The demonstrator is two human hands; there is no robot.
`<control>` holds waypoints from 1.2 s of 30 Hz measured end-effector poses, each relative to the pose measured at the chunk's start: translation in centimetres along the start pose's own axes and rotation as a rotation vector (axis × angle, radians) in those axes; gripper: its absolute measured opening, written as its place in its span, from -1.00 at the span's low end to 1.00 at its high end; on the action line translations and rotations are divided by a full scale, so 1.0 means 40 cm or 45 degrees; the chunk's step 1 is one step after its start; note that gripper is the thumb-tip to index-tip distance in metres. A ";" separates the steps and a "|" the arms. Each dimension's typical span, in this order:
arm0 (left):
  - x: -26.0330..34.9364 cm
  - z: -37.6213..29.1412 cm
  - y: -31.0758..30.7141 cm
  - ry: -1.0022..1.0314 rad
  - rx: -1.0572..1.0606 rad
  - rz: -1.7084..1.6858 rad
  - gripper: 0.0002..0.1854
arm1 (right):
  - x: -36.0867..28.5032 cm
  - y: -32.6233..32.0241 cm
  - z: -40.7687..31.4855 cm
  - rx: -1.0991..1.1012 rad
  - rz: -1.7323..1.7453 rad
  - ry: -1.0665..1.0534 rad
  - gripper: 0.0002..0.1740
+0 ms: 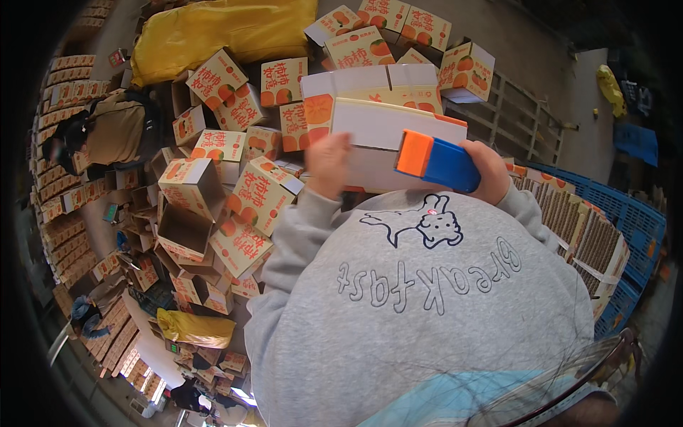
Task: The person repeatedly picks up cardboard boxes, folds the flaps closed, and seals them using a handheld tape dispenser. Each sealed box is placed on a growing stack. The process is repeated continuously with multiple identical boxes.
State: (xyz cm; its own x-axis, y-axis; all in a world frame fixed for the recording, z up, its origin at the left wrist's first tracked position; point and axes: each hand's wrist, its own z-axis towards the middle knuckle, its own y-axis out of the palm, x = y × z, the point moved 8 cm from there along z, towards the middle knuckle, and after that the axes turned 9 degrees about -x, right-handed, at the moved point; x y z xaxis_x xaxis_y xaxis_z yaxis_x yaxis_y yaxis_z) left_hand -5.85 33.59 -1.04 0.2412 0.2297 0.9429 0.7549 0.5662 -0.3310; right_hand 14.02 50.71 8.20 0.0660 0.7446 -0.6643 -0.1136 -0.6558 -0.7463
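Note:
A cardboard box [373,125] with white flaps and printed orange fruit lies before me, its flaps folded together along a middle seam. My right hand [488,169] grips a blue and orange hand-held tape dispenser [438,161], held over the right part of the flaps. My left hand [330,163], blurred, is at the box's left edge with its fingers curled; whether it grips the cardboard is unclear. Behind this box stands another open-flapped carton piece [320,85], white and printed, partly hidden by it.
Printed cartons [259,195] are heaped on the left and beyond. A large yellow sack [224,34] lies at the top. Bundled flat cardboard [579,229] rests by blue plastic crates [635,240] at right. A metal frame [512,115] lies on the floor. A person [117,128] bends at far left.

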 end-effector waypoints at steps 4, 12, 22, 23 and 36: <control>-0.186 0.014 -0.100 -0.249 -0.088 0.526 -0.54 | -0.009 0.033 0.023 -0.111 -0.117 0.049 -0.21; -0.282 0.040 -0.008 -0.376 -0.241 0.586 -0.53 | -0.045 0.045 0.065 -0.156 -0.162 0.063 -0.08; -0.078 0.008 0.052 -0.396 -0.100 0.672 -0.45 | -0.027 0.036 0.015 -0.205 -0.171 0.025 -0.18; -0.075 0.009 0.051 -0.373 -0.101 0.681 -0.47 | -0.022 0.012 -0.002 -0.206 -0.163 0.027 -0.19; -0.085 0.009 0.011 -0.310 -0.046 0.710 -0.38 | 0.336 0.093 -0.194 -0.602 -0.487 0.643 -0.40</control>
State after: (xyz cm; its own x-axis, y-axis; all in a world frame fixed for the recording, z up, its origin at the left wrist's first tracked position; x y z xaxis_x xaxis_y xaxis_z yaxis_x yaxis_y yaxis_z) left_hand -6.56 33.34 -4.41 0.4629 0.6606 0.5910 0.5761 0.2825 -0.7670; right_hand 22.17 57.29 -3.82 0.4702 0.8567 -0.2119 0.4338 -0.4335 -0.7899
